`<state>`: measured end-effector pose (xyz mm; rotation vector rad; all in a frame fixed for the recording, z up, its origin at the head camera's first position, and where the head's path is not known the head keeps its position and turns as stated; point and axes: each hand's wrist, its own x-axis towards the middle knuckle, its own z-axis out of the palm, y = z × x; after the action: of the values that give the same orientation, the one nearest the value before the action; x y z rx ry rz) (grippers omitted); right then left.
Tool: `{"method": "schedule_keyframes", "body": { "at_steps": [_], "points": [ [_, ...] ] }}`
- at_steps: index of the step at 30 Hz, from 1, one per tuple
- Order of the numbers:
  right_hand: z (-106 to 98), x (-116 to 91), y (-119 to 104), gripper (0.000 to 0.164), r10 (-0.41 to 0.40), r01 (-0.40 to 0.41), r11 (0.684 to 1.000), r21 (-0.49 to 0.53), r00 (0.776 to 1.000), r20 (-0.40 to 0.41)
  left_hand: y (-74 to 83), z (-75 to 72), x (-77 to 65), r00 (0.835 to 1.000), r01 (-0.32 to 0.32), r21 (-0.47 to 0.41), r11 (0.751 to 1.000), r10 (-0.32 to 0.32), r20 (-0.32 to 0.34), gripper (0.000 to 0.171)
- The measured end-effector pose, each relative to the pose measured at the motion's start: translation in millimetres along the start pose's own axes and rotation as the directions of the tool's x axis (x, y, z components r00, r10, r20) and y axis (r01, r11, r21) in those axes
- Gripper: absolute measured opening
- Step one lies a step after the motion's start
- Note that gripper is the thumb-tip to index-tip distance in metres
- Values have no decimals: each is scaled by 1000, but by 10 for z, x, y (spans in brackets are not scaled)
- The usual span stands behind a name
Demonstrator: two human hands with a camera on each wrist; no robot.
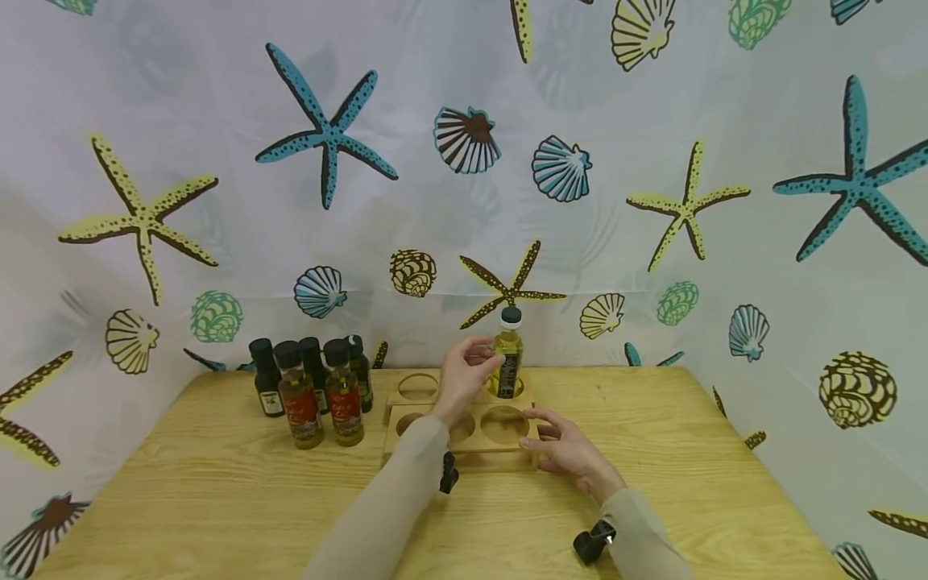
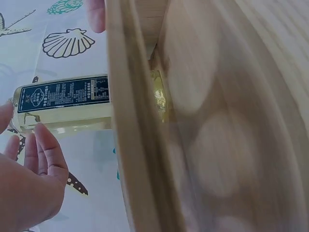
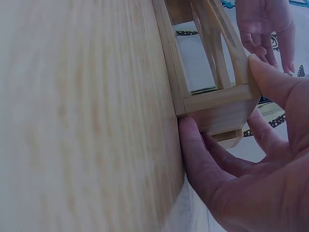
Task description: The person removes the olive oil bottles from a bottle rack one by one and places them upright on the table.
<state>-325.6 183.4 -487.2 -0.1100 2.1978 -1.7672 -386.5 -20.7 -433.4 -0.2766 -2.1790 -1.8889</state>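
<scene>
A wooden rack [image 1: 507,461] with round holes in two tiers stands on the table. In its back right hole a bottle of yellow liquid [image 1: 510,346] stands upright, with a dark green cap and black label. My left hand [image 1: 464,374] holds the bottle from the left, thumb in front of the glass. The left wrist view shows its lower end behind the rack's edge [image 2: 128,121]. My right hand [image 1: 569,451] grips the rack's right end. In the right wrist view, my thumb and fingers lie on either side of the rack's end panel [image 3: 227,113].
Left of the rack, two bottles with red labels [image 1: 300,411] [image 1: 344,403] stand before several dark bottles [image 1: 267,379]. A white curtain [image 1: 464,209] printed with starfish and shells hangs behind the wooden table [image 1: 217,491] and along its sides.
</scene>
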Motion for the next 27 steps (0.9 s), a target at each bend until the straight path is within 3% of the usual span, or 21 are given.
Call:
{"method": "schedule_keyframes", "body": {
  "at_steps": [12,27],
  "points": [
    [-4,-20,-4,61,-11,11,1000,-12,1000,2,30,76,88,998,51,100,994,-55,29,51],
    [-4,-17,-19,61,-6,6,1000,-6,1000,1,-4,119,130,996,32,134,990,-44,84,57]
  ]
}}
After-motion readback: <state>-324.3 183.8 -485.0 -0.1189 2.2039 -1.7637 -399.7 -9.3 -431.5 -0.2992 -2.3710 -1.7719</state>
